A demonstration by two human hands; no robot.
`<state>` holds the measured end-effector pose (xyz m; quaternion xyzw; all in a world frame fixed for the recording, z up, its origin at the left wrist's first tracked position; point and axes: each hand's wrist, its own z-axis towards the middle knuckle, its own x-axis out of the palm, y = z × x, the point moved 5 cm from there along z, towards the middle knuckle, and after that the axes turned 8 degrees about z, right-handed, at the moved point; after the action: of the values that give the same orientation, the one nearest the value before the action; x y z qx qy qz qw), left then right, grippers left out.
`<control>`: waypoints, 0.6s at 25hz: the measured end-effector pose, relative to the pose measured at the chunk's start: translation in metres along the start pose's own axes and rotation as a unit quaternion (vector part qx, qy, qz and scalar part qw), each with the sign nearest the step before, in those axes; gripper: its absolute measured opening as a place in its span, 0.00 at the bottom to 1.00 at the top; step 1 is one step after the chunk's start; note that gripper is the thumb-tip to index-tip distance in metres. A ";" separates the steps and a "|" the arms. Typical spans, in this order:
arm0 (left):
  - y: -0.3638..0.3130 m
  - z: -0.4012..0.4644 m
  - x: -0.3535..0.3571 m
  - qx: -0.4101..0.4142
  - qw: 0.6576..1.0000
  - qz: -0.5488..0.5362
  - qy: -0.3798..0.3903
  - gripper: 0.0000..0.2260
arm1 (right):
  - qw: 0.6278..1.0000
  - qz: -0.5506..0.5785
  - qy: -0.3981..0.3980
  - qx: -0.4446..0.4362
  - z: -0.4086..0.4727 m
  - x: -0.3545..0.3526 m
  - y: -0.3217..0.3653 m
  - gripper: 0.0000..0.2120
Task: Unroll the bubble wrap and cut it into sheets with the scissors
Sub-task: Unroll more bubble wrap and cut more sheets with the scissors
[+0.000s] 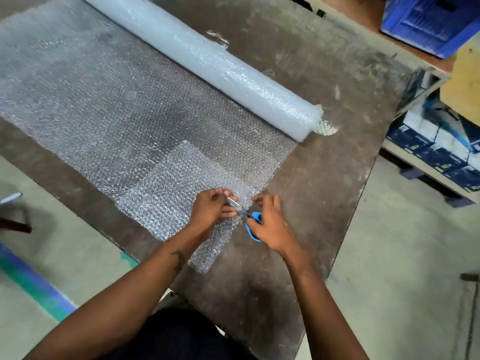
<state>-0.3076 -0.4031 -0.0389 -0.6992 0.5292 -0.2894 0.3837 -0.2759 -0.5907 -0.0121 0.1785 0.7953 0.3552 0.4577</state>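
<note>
A long roll of bubble wrap (207, 61) lies diagonally across the worn brown table (324, 178), with a wide unrolled stretch (104, 113) spread toward me. A smaller folded or cut sheet (176, 183) lies on top near the front edge. My right hand (270, 224) grips blue-handled scissors (253, 224), whose blades point left into the wrap. My left hand (213, 211) pinches the wrap right beside the blades, partly hiding them.
Blue crate (431, 22) and a cardboard box (465, 81) sit at the upper right on a shelf unit holding stacked boxes (436, 144). Concrete floor lies on both sides of the table, with a blue-green stripe (31, 284) at the lower left.
</note>
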 end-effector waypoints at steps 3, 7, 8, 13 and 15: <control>-0.001 0.004 0.004 -0.010 0.997 -0.040 -0.061 0.07 | 0.988 -0.133 -0.025 -0.071 0.009 -0.020 -0.003 0.19; -0.007 0.005 0.018 0.001 0.990 -0.064 -0.122 0.08 | 0.941 -0.301 -0.039 -0.150 0.014 -0.038 -0.002 0.19; -0.009 0.004 0.022 0.006 0.989 -0.062 -0.131 0.08 | 0.939 -0.306 -0.023 -0.159 0.017 -0.042 -0.003 0.19; -0.021 0.013 0.042 0.040 0.985 -0.079 -0.145 0.09 | 0.961 -0.191 0.133 -0.148 0.044 -0.066 -0.025 0.12; -0.020 0.011 0.057 0.080 0.981 -0.032 -0.172 0.11 | 0.968 -0.088 0.210 -0.103 0.058 -0.073 -0.044 0.12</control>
<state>-0.2728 -0.4521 -0.0278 -0.7222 0.4079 -0.2182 0.5143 -0.1871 -0.6419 -0.0190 -0.0188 0.8455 0.4228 0.3255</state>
